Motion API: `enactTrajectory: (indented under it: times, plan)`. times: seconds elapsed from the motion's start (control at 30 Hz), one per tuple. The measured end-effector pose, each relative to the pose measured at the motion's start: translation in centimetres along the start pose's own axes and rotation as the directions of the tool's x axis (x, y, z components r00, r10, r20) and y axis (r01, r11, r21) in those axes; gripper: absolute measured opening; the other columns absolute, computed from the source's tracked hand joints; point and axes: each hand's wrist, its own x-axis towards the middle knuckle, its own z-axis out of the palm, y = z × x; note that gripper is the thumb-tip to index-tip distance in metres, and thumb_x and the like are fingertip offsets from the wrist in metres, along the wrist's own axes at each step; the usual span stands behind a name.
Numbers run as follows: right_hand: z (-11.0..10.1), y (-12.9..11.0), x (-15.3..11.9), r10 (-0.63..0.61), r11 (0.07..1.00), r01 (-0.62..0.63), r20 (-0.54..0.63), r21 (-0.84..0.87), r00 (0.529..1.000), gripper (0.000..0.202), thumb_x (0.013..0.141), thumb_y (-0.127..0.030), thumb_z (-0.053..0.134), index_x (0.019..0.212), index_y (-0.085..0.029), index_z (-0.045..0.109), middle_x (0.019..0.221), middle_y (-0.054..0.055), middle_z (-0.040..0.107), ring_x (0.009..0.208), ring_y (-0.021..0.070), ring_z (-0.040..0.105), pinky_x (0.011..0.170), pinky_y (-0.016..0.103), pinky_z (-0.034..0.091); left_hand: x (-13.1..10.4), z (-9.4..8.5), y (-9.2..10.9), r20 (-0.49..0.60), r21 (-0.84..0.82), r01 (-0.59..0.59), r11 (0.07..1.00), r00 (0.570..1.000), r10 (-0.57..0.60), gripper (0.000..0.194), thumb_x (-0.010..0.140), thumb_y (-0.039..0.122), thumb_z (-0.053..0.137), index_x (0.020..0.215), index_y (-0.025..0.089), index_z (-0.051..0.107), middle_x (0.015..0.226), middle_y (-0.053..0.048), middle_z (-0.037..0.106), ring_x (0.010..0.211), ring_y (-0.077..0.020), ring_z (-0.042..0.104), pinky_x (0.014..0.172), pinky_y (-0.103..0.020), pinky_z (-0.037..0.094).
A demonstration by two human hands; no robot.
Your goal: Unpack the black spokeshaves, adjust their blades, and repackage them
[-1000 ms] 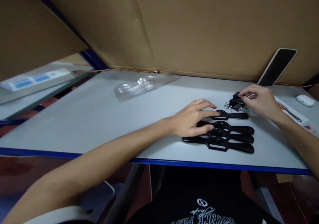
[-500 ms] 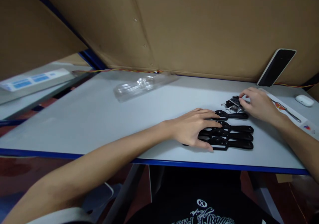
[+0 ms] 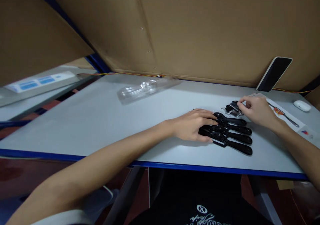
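Observation:
Several black-handled tools (image 3: 240, 129) lie side by side on the table, handles fanned out to the right. My left hand (image 3: 196, 125) spans their flat slotted heads, thumb on the near side and fingers on the far side, covering part of them. Just beyond the tools is a small pile of black and shiny pieces (image 3: 231, 108); their exact kind is too small to tell. At the right edge of that pile, my right hand (image 3: 257, 109) has its thumb and index finger closed at a small black piece.
Clear plastic packaging (image 3: 147, 89) lies at the back of the table (image 3: 100, 118). On the right are a printed card (image 3: 285, 113), a phone (image 3: 275, 74) leaning on the cardboard wall (image 3: 200, 34), and a white earbud case (image 3: 302, 105). A wire runs along the back edge.
The tools' heads have been drawn closer together under my left hand, and their handles now angle toward me. My right hand stays at the pile. The camera view has shifted slightly.

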Motion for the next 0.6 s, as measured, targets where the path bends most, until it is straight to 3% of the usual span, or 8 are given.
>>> enactTrajectory:
  times: [0.13,0.37,0.5,0.6]
  plan:
    - [0.2,0.3,0.0,-0.047,0.999,0.048,0.013,-0.003,0.999,0.024,0.094,-0.033,0.055,0.075,-0.027,0.07,0.052,0.0,0.061,0.046,0.018,0.054,0.052,0.035,0.037,0.1,0.1,-0.3,-0.009,0.008,-0.021,1.0,1.0,0.021,0.058,0.092,0.052,0.072,0.137,0.015,0.07,0.144,-0.02,0.066,0.142,-0.0383,0.057,0.117,-0.064,0.047]
    - [0.3,0.2,0.0,-0.018,1.0,0.018,0.066,-0.009,0.998,0.026,0.093,-0.033,0.053,0.077,-0.025,0.071,0.061,0.002,0.068,0.055,0.0196,0.06,0.059,0.035,0.041,0.1,0.0,-0.5,0.028,0.047,-0.03,0.998,0.999,0.029,0.057,0.094,0.053,0.069,0.136,0.015,0.071,0.145,-0.018,0.066,0.143,-0.036,0.057,0.119,-0.059,0.047]
    - [0.4,0.2,-0.1,-0.1,0.995,0.101,0.053,-0.015,0.994,0.029,0.094,-0.034,0.051,0.074,-0.024,0.07,0.077,0.005,0.072,0.065,0.0203,0.062,0.065,0.036,0.043,0.0,-0.3,-1.1,0.017,0.044,-0.039,0.998,0.999,0.038,0.046,0.096,0.041,0.062,0.134,0.018,0.072,0.143,-0.016,0.068,0.139,-0.0334,0.06,0.117,-0.058,0.049]
    - [0.3,-0.1,-0.2,-0.154,0.988,0.154,0.061,0.01,0.986,0.032,0.097,-0.035,0.05,0.074,-0.024,0.069,0.077,0.005,0.07,0.066,0.0198,0.061,0.066,0.035,0.044,-0.2,-0.7,-1.9,-0.006,0.037,-0.014,0.999,1.0,0.014,0.045,0.094,0.042,0.065,0.13,0.018,0.074,0.142,-0.016,0.069,0.138,-0.0335,0.061,0.115,-0.058,0.05]
